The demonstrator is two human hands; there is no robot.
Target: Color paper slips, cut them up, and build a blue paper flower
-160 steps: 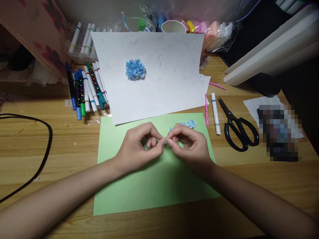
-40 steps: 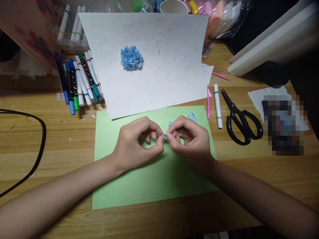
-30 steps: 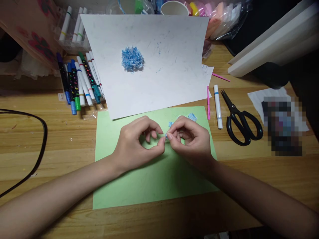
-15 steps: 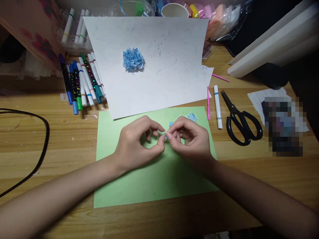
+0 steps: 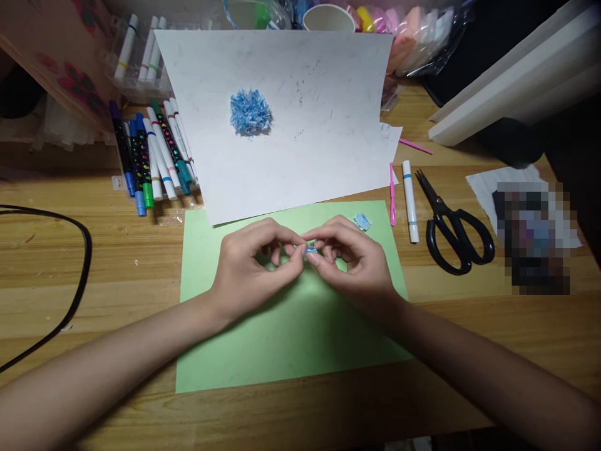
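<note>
Over a green sheet (image 5: 282, 351), my left hand (image 5: 260, 263) and my right hand (image 5: 354, 257) meet fingertip to fingertip. Between them they pinch a small blue-and-white strip (image 5: 311, 249), its ends covered by the fingers. A blue-and-white scrap (image 5: 362, 221) lies on the green sheet just beyond my right hand. On the white paper (image 5: 291, 169) behind the hands sits a fluffy heap of blue-and-white shreds (image 5: 250, 113), with small blue marks or bits to its right.
Markers (image 5: 159, 156) lie bundled at the left, near a black cable (image 5: 87, 263). At the right are a white marker (image 5: 410, 200), a pink tool (image 5: 392, 194), black scissors (image 5: 457, 235) and a blurred object (image 5: 538, 241). A white cup (image 5: 329, 19) stands behind.
The fingertips of both hands have shifted slightly, and more of the small strip now shows between them. A blue-and-white piece seen earlier beside my right fingers no longer shows there.
</note>
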